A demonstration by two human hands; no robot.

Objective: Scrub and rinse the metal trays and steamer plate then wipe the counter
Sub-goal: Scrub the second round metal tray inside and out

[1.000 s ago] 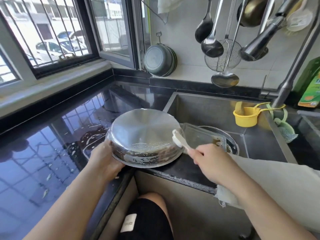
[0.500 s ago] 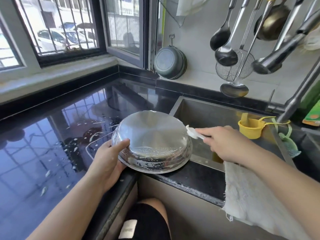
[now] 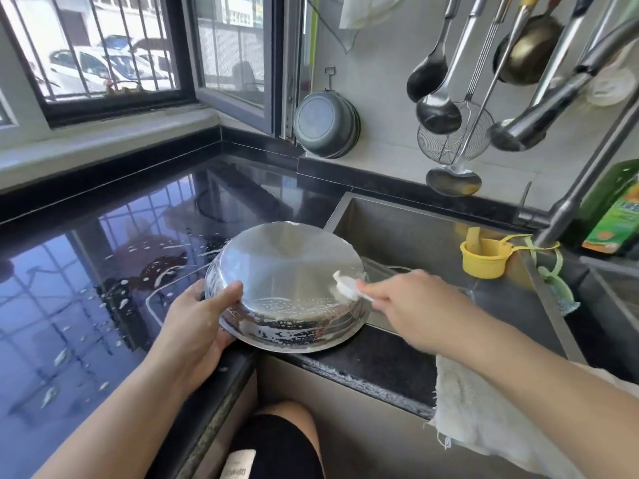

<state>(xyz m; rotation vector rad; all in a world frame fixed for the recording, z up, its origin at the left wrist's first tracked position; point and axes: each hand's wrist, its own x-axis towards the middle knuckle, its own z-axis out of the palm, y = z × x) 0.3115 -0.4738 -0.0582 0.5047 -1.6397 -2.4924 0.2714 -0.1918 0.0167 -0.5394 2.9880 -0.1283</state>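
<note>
Left hand [image 3: 193, 326] grips an upturned, soapy round steel tray [image 3: 287, 285] on the black counter [image 3: 86, 271]; right hand [image 3: 415, 305] pinches a white brush [image 3: 345, 285] against its base.

Glossy black stone counter [image 3: 86, 271], wet and flecked with white suds, carries a round stainless-steel tray [image 3: 287, 285], upside down and tilted at its front edge beside the sink, and a white frayed cloth [image 3: 484, 416] draped over that edge further right.
</note>
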